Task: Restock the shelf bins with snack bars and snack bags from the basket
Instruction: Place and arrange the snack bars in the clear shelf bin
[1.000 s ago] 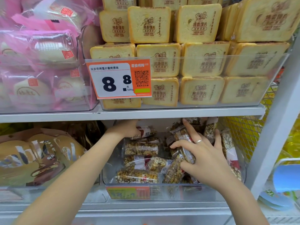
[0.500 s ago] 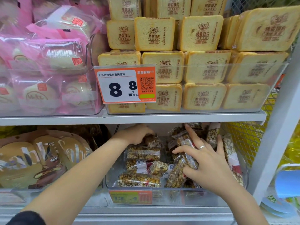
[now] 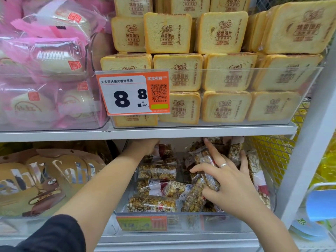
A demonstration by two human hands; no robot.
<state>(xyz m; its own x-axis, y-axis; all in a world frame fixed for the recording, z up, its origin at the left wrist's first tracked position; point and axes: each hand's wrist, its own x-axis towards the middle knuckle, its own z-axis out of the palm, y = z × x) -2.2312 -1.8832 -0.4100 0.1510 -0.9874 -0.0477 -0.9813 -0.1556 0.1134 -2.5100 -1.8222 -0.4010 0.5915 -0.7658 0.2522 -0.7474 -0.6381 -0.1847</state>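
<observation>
Reaching deeper toward twelve o'clock, the left hand had slid behind the snack bars, its fingers hidden, grip unclear. The right hand stayed pinching one bar inside the bin, probably still arranging stock.

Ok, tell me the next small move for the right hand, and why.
Probably lay the snack bar flat among the others. The right hand pinches it, tilted, above the packed bars in the clear bin, while the left hand reaches toward the back.
</observation>
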